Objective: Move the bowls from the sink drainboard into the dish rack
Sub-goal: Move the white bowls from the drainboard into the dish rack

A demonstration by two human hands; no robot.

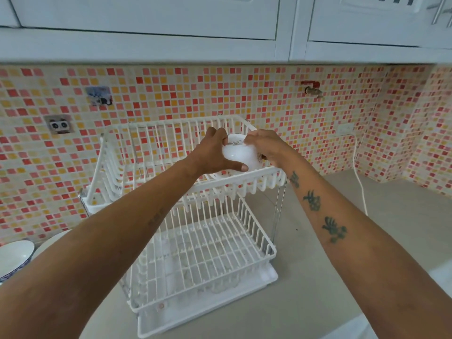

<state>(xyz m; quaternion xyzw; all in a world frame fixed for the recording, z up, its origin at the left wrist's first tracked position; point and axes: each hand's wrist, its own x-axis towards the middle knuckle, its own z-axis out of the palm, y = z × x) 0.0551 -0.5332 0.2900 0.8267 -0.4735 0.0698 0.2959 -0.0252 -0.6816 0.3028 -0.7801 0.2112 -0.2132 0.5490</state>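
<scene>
A white two-tier wire dish rack [259, 243] stands on the counter in front of me. Both my hands hold a small white bowl [241, 152] upside down over the right part of the upper tier. My left hand [212, 152] grips its left side, thumb along the lower rim. My right hand [266, 148] grips its right side. The bowl's rim sits at or just above the upper basket's front edge; I cannot tell if it touches. Another white bowl with a blue patterned rim [14, 258] sits at the far left edge, partly cut off.
A pale round dish [52, 241] shows behind my left forearm. A white cable [359, 182] runs down the tiled wall onto the grey counter [318, 277] right of the rack. A wall socket [59, 124] and a tap [313, 89] sit on the mosaic wall. Cabinets hang overhead.
</scene>
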